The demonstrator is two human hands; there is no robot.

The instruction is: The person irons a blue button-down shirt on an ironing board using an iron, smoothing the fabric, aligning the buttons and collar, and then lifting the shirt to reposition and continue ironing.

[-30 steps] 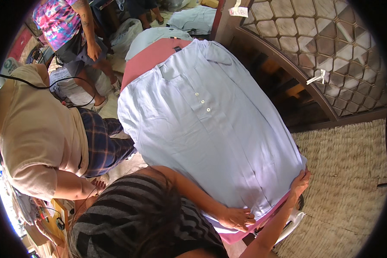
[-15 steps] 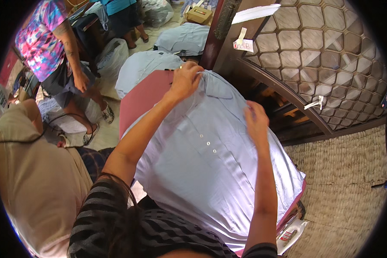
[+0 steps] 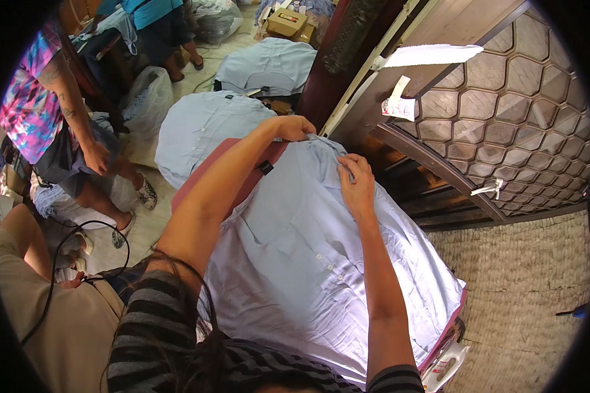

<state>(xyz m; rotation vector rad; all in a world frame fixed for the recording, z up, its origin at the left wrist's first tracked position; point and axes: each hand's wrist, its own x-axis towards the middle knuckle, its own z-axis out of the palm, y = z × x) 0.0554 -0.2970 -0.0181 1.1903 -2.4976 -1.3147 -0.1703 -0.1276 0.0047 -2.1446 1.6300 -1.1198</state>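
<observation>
A pale blue button-up shirt [image 3: 288,275] lies spread, front up, over a dusky pink padded board [image 3: 203,187]. At its far end, my left hand [image 3: 296,128] is closed on the fabric near the collar. My right hand [image 3: 356,185] is a little nearer to me on the right, its bent fingers pinching cloth beside the collar. Several small pale buttons run down the middle of the shirt. A small black clip [image 3: 265,168] sits at the shirt's left edge, below my left forearm.
A white iron [image 3: 447,368] stands by the board's near right corner. Beyond lie more pale blue shirts [image 3: 200,131]. A brown lattice gate [image 3: 478,144] borders the right, above a woven mat [image 3: 518,281]. Other people stand and sit at the left, near a black cord [image 3: 52,275].
My left hand has shifted slightly down and right with the collar fabric. My right hand has moved left to the collar and closed on cloth. The shirt's left side now shows more folds.
</observation>
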